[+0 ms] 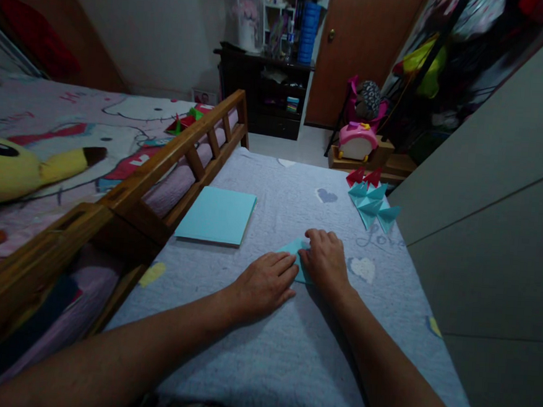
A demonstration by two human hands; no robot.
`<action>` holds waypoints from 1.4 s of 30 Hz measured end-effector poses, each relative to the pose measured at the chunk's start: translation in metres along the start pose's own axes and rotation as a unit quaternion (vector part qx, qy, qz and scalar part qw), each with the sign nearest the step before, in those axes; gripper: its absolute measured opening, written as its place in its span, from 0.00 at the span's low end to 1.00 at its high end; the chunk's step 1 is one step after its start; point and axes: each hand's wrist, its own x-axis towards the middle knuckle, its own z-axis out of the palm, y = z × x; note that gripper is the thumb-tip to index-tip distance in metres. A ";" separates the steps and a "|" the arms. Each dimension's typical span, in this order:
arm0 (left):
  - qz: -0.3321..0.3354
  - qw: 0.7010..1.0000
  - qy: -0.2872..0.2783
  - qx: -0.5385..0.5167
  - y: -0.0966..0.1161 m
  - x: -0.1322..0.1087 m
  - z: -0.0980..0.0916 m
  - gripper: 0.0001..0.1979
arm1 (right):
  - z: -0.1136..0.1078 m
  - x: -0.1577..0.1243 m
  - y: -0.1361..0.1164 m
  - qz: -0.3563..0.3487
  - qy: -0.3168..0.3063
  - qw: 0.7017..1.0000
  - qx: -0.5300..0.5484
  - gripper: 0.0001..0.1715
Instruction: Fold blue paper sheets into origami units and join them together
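A folded piece of light blue paper (302, 272) lies on the patterned bedsheet, partly covered by both hands. My left hand (266, 284) rests flat on its left side, fingers stretched out and pointing right. Over its right part, my right hand (327, 262) has its fingers curled, with the thumb and fingertips at the paper's upper edge. What the right fingertips pinch is partly hidden. To the left lies a stack of light blue square paper (217, 215). Several folded blue paper pieces (371, 201) and red ones (364, 177) sit near the bed's far right corner.
A wooden bed rail (182, 154) runs along the left side, with a yellow plush toy (18, 170) on the bed beyond. Pale cabinet doors (496, 244) stand close on the right. At the back are a dark cabinet (260, 97) and a pink toy case (357, 141).
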 end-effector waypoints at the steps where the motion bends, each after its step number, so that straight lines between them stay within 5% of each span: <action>1: 0.000 1.000 0.003 0.000 0.000 0.000 0.000 0.21 | -0.003 -0.001 -0.002 -0.009 0.002 1.000 -0.004 0.11; 6: 0.006 0.999 0.020 -0.028 -0.001 0.000 0.002 0.18 | -0.019 -0.019 -0.011 -0.108 -0.097 0.987 0.065 0.12; 10: 0.016 0.999 0.026 -0.036 -0.001 -0.001 0.004 0.18 | -0.024 -0.038 -0.013 -0.122 -0.145 0.976 0.103 0.18; 16: 0.026 0.999 -0.023 -0.004 -0.006 -0.010 -0.003 0.27 | -0.013 -0.053 -0.011 -0.137 -0.100 0.983 0.075 0.25; 24: -0.002 0.993 -0.102 0.066 -0.011 -0.037 -0.025 0.31 | -0.012 -0.063 -0.022 -0.149 -0.103 0.983 0.009 0.20; 33: -0.116 0.985 -0.059 0.114 -0.002 -0.072 -0.027 0.25 | -0.015 -0.068 -0.044 -0.133 -0.106 0.985 -0.039 0.31; 42: -0.122 0.984 -0.033 0.123 -0.003 -0.072 -0.027 0.22 | -0.011 -0.073 -0.052 -0.117 -0.093 0.987 -0.058 0.36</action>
